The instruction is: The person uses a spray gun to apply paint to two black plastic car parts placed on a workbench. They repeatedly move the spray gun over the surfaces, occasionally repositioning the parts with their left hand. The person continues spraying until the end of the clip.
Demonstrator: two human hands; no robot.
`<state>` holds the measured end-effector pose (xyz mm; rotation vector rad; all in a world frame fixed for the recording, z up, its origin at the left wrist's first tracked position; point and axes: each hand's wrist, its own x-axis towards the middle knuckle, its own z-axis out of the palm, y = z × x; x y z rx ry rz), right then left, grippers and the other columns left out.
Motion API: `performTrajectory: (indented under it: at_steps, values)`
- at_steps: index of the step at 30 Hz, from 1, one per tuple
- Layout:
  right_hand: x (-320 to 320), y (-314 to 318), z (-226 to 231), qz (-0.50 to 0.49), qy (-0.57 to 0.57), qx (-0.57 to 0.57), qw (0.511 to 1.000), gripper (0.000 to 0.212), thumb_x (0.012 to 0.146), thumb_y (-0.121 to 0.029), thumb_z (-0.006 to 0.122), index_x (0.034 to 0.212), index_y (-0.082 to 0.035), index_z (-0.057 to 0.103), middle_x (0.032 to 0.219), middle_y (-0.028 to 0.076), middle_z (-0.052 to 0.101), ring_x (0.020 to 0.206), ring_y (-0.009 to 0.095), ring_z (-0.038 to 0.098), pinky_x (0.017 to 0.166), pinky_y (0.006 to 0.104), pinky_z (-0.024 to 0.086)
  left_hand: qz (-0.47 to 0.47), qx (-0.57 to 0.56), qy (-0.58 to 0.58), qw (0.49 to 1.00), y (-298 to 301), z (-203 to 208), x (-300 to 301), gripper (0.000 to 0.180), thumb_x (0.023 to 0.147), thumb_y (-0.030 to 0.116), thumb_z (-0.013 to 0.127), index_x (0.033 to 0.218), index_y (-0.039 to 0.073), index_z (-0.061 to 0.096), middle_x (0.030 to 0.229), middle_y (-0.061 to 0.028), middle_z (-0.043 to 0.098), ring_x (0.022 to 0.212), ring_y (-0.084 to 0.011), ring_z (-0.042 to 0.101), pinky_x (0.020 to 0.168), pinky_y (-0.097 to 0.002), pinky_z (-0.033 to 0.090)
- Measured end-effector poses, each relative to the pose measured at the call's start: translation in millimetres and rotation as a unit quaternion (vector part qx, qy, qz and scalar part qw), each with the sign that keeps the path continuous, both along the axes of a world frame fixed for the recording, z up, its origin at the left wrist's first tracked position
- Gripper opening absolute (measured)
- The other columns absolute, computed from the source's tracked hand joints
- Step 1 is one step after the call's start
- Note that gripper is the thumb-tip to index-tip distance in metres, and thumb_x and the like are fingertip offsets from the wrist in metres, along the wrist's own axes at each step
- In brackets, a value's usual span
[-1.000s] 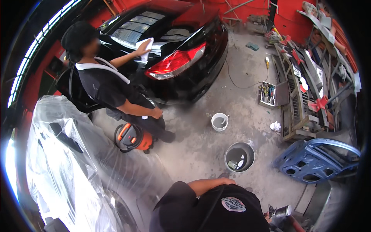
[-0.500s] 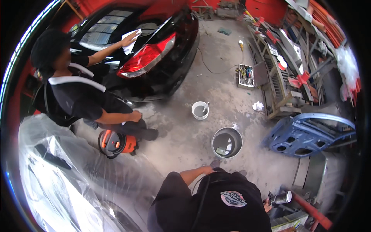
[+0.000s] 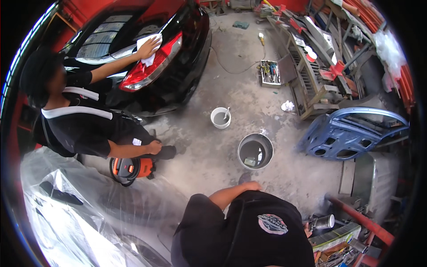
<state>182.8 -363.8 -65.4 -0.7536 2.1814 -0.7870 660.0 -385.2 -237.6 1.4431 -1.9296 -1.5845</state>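
Note:
My left forearm is bent across my black shirt, and my left hand (image 3: 251, 185) rests curled at the shirt's upper edge; nothing shows in it. Only a sliver of my right hand (image 3: 306, 229) shows at the shirt's right side, next to a metal cup (image 3: 325, 221); its grip is hidden. On the concrete just beyond my left hand stands a grey bucket (image 3: 255, 151), and a small white pail (image 3: 220, 118) with a stick in it stands farther off.
A crouching person (image 3: 82, 127) wipes the black car's (image 3: 178, 58) tail with a white cloth (image 3: 149, 44). An orange vacuum (image 3: 130, 169) sits beside them. Plastic sheeting (image 3: 66, 209) covers the lower left. A blue car door (image 3: 351, 133), racks and a tool tray (image 3: 270, 72) stand on the right.
The view has swung, so the car, buckets and blue door sit lower and more to the right. The other person's cloth hand stays on the car's tail. My left arm stays bent.

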Motion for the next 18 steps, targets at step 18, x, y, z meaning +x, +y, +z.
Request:
performTrajectory:
  at_steps: [18]
  values:
    - [-26,22,102,-0.053,0.04,-0.115,0.991,0.034,0.095,-0.028,0.071,0.116,-0.002,0.066,0.074,0.009,0.064,0.061,0.016,0.057,0.06,0.0346,0.048,-0.16,0.085,-0.112,0.977,-117,161,-144,0.049,0.099,0.03,0.06,0.134,-0.005,0.062,0.136,-0.027,0.062,0.132,-0.0378,0.057,0.111,-0.0406,0.042]
